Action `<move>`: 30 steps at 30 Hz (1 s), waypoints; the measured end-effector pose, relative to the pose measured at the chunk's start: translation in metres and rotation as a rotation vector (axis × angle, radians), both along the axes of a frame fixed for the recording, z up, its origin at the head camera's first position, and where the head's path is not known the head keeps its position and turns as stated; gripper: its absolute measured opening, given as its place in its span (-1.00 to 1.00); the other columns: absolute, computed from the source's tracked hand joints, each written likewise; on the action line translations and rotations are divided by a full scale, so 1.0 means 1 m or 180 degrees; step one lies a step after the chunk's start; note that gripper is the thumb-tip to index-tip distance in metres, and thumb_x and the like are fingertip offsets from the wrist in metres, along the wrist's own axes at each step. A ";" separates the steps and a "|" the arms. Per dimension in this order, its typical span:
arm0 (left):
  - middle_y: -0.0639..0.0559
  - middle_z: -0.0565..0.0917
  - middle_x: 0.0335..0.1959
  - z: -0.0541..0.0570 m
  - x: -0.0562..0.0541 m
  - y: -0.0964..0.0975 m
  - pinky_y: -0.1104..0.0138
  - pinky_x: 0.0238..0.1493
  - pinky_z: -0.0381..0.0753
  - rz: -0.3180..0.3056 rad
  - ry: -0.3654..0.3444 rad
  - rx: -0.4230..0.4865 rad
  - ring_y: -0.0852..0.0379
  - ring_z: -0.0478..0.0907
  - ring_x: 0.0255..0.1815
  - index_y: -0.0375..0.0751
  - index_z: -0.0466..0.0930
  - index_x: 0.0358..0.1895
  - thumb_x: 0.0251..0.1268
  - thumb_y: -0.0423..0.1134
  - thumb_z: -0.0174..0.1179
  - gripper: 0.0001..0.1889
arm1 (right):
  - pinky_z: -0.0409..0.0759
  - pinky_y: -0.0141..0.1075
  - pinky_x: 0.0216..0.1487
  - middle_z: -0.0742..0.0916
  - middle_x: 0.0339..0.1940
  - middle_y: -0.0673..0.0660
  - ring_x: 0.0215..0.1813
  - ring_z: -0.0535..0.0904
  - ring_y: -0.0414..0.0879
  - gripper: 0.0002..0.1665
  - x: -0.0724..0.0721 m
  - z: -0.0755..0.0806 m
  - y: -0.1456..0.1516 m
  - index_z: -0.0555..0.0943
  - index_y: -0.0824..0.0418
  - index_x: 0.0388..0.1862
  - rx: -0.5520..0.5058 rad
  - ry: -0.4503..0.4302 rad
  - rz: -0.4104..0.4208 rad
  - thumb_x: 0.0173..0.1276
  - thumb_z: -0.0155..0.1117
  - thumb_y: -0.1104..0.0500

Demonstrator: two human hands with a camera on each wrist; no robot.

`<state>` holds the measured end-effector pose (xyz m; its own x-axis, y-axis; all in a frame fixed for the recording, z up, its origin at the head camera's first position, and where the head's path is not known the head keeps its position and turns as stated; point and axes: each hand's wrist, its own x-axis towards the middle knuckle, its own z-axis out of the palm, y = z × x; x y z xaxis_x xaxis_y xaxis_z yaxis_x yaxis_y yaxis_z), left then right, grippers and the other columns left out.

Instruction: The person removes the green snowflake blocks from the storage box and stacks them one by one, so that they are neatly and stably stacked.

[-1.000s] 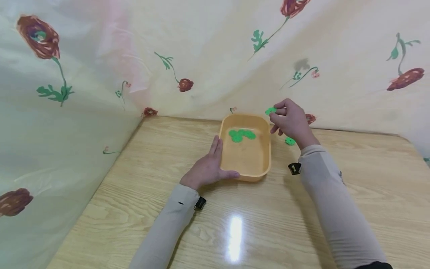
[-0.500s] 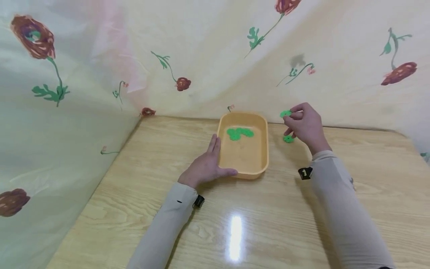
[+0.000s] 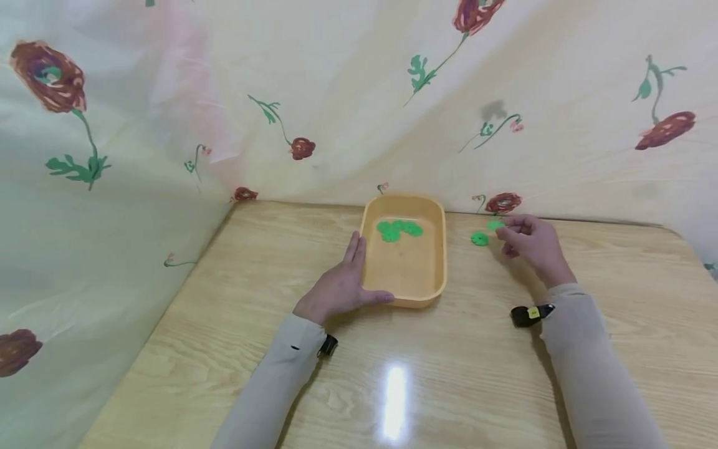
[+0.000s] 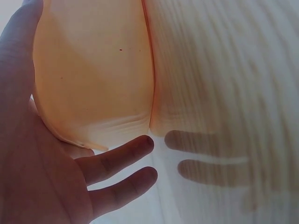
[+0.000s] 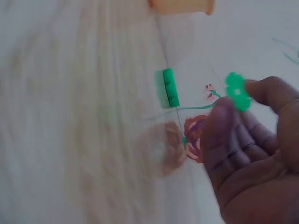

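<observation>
An orange rectangular tray (image 3: 403, 271) sits on the table, with several green scalloped discs (image 3: 391, 232) bunched toward its far end. My left hand (image 3: 336, 290) rests against its left side and near corner, fingers straight and thumb along the front rim. In the left wrist view two fingers (image 4: 121, 184) extend past the orange wall. Right of the tray, my right hand (image 3: 533, 245) pinches a green scalloped disc (image 5: 237, 91) with a small centre hole between thumb and finger. Another green disc (image 3: 479, 239) lies on the table just left of that hand.
Flower-printed sheeting (image 3: 336, 93) rises behind the table and along its left side. The tray's far end is close to the table's back edge. Bright light reflects off the wooden tabletop (image 3: 449, 374) in front of the tray.
My right hand has moved right, away from the tray, and then lower toward the table, still pinching the green disc. My left hand keeps its place on the tray.
</observation>
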<state>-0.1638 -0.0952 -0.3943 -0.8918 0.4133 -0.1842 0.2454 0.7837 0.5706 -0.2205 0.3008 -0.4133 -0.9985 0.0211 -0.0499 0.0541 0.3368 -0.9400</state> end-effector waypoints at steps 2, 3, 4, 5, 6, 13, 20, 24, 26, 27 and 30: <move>-0.05 -0.50 0.64 -0.001 0.001 -0.001 0.18 0.13 0.56 0.0007 0.0018 -0.0009 -0.13 0.48 0.28 -0.19 -0.51 0.62 -0.01 0.52 0.31 0.45 | 0.68 -0.26 -0.38 0.69 -0.36 0.00 -0.43 0.65 -0.14 -0.50 0.000 -0.008 0.002 0.46 0.43 0.20 -0.0101 -0.0065 -0.0015 0.48 0.32 0.12; -0.06 -0.49 0.64 -0.001 0.001 -0.002 0.18 0.12 0.56 0.0004 0.0041 -0.0018 -0.13 0.49 0.27 -0.20 -0.50 0.62 0.00 0.52 0.30 0.44 | 0.68 -0.26 -0.40 0.68 -0.38 0.00 -0.44 0.65 -0.14 -0.51 -0.001 -0.012 0.002 0.46 0.42 0.20 -0.0122 -0.0093 -0.0013 0.48 0.32 0.13; -0.07 -0.48 0.65 -0.002 0.002 -0.002 0.18 0.11 0.57 -0.0002 0.0059 -0.0023 -0.13 0.50 0.26 -0.20 -0.49 0.62 0.00 0.53 0.30 0.44 | 0.67 -0.27 -0.43 0.67 -0.39 0.00 -0.45 0.64 -0.14 -0.52 -0.001 -0.016 0.002 0.46 0.41 0.20 -0.0134 -0.0114 -0.0014 0.48 0.32 0.14; -0.07 -0.48 0.65 -0.002 0.002 -0.003 0.19 0.10 0.57 -0.0007 0.0073 -0.0025 -0.13 0.51 0.26 -0.20 -0.49 0.62 -0.01 0.53 0.30 0.45 | 0.66 -0.26 -0.46 0.66 -0.41 0.01 -0.47 0.64 -0.13 -0.53 -0.002 -0.020 0.002 0.47 0.41 0.20 -0.0133 -0.0118 -0.0016 0.48 0.32 0.14; -0.07 -0.48 0.65 -0.003 0.002 -0.003 0.19 0.10 0.57 -0.0016 0.0076 -0.0020 -0.13 0.51 0.25 -0.20 -0.49 0.62 -0.01 0.53 0.30 0.45 | 0.65 -0.27 -0.48 0.66 -0.43 0.02 -0.48 0.63 -0.13 -0.53 -0.002 -0.022 0.002 0.47 0.40 0.21 -0.0087 -0.0102 -0.0008 0.48 0.31 0.15; 0.00 -0.54 0.63 -0.005 0.003 -0.004 0.16 0.12 0.56 -0.0036 0.0068 -0.0005 -0.17 0.47 0.30 -0.18 -0.52 0.61 0.00 0.54 0.28 0.44 | 0.57 -0.29 -0.55 0.63 -0.47 0.16 -0.56 0.58 -0.12 -0.52 -0.007 -0.028 -0.004 0.53 0.42 0.25 0.0550 0.0139 0.0216 0.51 0.27 0.13; -0.01 -0.54 0.62 -0.005 0.002 -0.002 0.20 0.01 0.60 -0.0022 0.0089 0.0011 -0.15 0.54 0.20 -0.17 -0.53 0.61 0.01 0.53 0.28 0.44 | 0.53 -0.27 -0.54 0.62 -0.47 0.17 -0.58 0.54 -0.09 -0.50 -0.007 -0.026 -0.004 0.54 0.38 0.24 0.0685 0.0045 0.0281 0.50 0.30 0.06; 0.02 -0.56 0.61 -0.005 0.001 -0.001 0.20 0.00 0.60 0.0000 0.0085 0.0024 -0.14 0.55 0.17 -0.17 -0.52 0.61 0.02 0.51 0.30 0.43 | 0.53 -0.28 -0.51 0.64 -0.44 0.19 -0.56 0.54 -0.09 -0.48 -0.009 -0.024 -0.004 0.54 0.39 0.23 0.0809 0.0017 0.0334 0.49 0.31 0.05; 0.00 -0.55 0.62 -0.004 0.001 0.000 0.19 0.01 0.60 0.0007 0.0075 0.0040 -0.15 0.55 0.17 -0.16 -0.52 0.61 0.02 0.51 0.30 0.43 | 0.52 -0.28 -0.49 0.65 -0.44 0.18 -0.55 0.55 -0.08 -0.49 -0.010 -0.024 -0.004 0.54 0.40 0.22 0.0901 -0.0002 0.0350 0.49 0.31 0.06; -0.01 -0.54 0.63 -0.004 0.000 0.000 0.19 0.03 0.60 0.0014 0.0068 0.0042 -0.15 0.54 0.18 -0.16 -0.53 0.61 0.02 0.51 0.30 0.43 | 0.52 -0.28 -0.48 0.65 -0.44 0.17 -0.55 0.55 -0.08 -0.50 -0.010 -0.023 -0.004 0.55 0.40 0.21 0.0952 -0.0010 0.0357 0.49 0.31 0.07; -0.03 -0.52 0.64 -0.003 0.001 0.001 0.18 0.05 0.59 0.0043 0.0024 0.0053 -0.15 0.51 0.22 -0.15 -0.52 0.61 0.01 0.51 0.30 0.43 | 0.50 -0.28 -0.47 0.66 -0.46 0.16 -0.53 0.55 -0.06 -0.53 -0.011 -0.022 -0.005 0.54 0.40 0.21 0.1074 -0.0044 0.0402 0.51 0.29 0.10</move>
